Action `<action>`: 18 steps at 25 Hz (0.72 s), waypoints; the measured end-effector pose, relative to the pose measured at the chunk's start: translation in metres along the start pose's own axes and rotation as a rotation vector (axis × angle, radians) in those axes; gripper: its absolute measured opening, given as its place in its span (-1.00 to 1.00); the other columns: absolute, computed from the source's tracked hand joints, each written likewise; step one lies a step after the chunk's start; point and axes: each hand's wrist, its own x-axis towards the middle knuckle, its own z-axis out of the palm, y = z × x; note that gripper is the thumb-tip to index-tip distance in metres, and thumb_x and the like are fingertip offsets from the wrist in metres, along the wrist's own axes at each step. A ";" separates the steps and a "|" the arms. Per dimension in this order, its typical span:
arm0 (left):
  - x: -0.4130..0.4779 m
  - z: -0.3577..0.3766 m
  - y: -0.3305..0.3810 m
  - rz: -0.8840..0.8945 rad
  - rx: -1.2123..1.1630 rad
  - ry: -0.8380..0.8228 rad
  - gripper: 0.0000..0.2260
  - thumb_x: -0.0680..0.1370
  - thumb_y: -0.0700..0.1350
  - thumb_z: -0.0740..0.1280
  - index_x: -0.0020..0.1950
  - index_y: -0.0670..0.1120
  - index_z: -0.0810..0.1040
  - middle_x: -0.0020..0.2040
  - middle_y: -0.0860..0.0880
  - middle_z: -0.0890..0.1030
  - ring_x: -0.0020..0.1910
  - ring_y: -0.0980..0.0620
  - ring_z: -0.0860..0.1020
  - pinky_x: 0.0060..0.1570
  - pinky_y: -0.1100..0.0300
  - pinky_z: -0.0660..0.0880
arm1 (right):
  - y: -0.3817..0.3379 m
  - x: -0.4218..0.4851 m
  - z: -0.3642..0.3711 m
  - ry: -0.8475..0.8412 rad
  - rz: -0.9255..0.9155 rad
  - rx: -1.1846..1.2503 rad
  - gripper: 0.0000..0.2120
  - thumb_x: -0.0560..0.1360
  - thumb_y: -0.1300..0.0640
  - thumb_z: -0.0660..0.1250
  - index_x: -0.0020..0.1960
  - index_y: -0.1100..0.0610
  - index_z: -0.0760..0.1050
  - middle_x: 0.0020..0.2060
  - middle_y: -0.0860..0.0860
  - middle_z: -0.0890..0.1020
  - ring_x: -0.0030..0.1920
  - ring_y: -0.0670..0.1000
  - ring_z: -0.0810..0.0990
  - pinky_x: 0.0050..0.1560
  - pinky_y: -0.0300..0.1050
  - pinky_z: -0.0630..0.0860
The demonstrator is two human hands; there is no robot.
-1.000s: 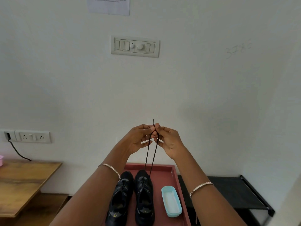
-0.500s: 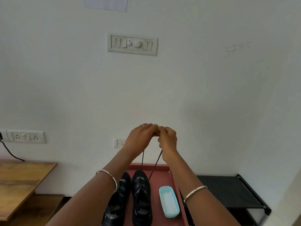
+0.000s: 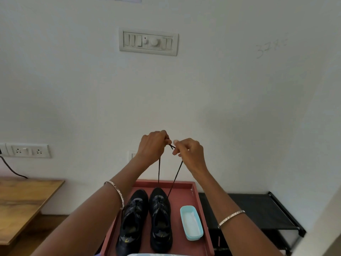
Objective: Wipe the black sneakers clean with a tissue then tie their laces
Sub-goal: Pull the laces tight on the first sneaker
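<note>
My left grip (image 3: 154, 145) and right grip (image 3: 188, 152) each pinch one end of the laces (image 3: 159, 170), pulled taut above the right sneaker (image 3: 160, 215) on the red tray (image 3: 184, 183). The ends, side by side a second ago, now cross between my fingertips. I judge the first knot is starting.
</note>
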 end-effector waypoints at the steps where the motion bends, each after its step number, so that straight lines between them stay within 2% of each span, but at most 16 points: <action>1: 0.003 -0.002 -0.002 -0.032 -0.003 -0.025 -0.84 0.67 -0.07 0.25 0.10 -0.11 0.59 0.00 0.00 0.69 -0.01 -0.06 0.62 -0.02 0.03 0.50 | 0.007 0.000 0.001 -0.028 -0.073 -0.120 -0.76 0.54 0.04 0.40 -0.25 0.11 0.71 -0.13 -0.08 0.69 -0.06 -0.12 0.63 0.00 -0.07 0.60; 3: 0.007 -0.008 -0.005 -0.093 0.011 -0.081 -0.84 0.66 -0.05 0.28 0.09 -0.09 0.61 -0.02 -0.01 0.69 0.01 -0.06 0.61 0.01 0.01 0.51 | 0.017 0.001 0.003 -0.097 -0.184 -0.324 -0.86 0.50 0.09 0.43 -0.06 0.13 0.73 0.09 -0.05 0.65 0.08 -0.07 0.61 0.08 0.00 0.60; 6: 0.014 -0.014 -0.012 -0.185 -0.045 -0.153 -0.84 0.62 -0.02 0.34 0.00 -0.07 0.65 -0.10 0.00 0.68 -0.04 -0.06 0.62 -0.01 0.05 0.52 | 0.022 0.006 0.006 -0.110 -0.222 -0.409 -0.71 0.54 0.13 0.41 0.22 0.20 0.65 0.24 0.02 0.60 0.12 0.04 0.62 0.18 0.04 0.58; 8: 0.013 -0.018 -0.013 -0.218 -0.160 -0.211 -0.83 0.59 -0.01 0.38 -0.06 -0.09 0.66 -0.19 0.02 0.66 -0.15 -0.02 0.62 -0.09 0.10 0.52 | 0.021 0.006 0.012 -0.113 -0.237 -0.381 -0.65 0.55 0.07 0.42 0.28 0.19 0.61 0.29 0.00 0.57 0.16 0.03 0.61 0.18 0.00 0.57; 11: 0.013 -0.021 -0.013 -0.226 -0.346 -0.279 -0.80 0.58 -0.02 0.40 -0.13 -0.13 0.67 -0.21 -0.05 0.68 -0.18 -0.03 0.63 -0.13 0.08 0.56 | 0.017 0.006 0.020 -0.098 -0.198 -0.191 -0.72 0.53 0.00 0.46 0.18 0.12 0.66 0.18 -0.05 0.62 0.16 -0.08 0.58 0.05 -0.16 0.54; 14: 0.013 -0.026 -0.014 -0.243 -0.522 -0.291 -0.80 0.57 -0.04 0.42 -0.14 -0.15 0.67 -0.23 -0.05 0.66 -0.28 0.08 0.55 -0.28 0.26 0.43 | 0.009 0.009 0.020 -0.047 -0.183 -0.109 -0.88 0.54 0.07 0.46 -0.02 0.10 0.72 -0.04 -0.04 0.71 -0.03 -0.13 0.61 -0.09 -0.27 0.48; 16: 0.013 -0.028 -0.018 -0.274 -0.653 -0.266 -0.83 0.57 -0.04 0.43 -0.11 -0.14 0.65 -0.20 -0.03 0.67 -0.27 0.11 0.54 -0.26 0.27 0.42 | 0.004 0.013 0.016 -0.057 -0.183 -0.096 -0.90 0.54 0.10 0.45 -0.08 0.09 0.73 -0.10 -0.07 0.72 -0.06 -0.16 0.62 -0.08 -0.37 0.48; 18: 0.011 -0.025 -0.028 -0.363 -0.802 -0.201 -0.85 0.59 -0.07 0.40 -0.09 -0.13 0.59 -0.09 -0.05 0.70 -0.13 0.06 0.59 -0.16 0.18 0.46 | 0.007 0.016 0.004 -0.042 -0.128 -0.050 -0.90 0.52 0.17 0.46 -0.14 0.08 0.74 -0.11 -0.11 0.72 -0.05 -0.22 0.62 -0.07 -0.47 0.45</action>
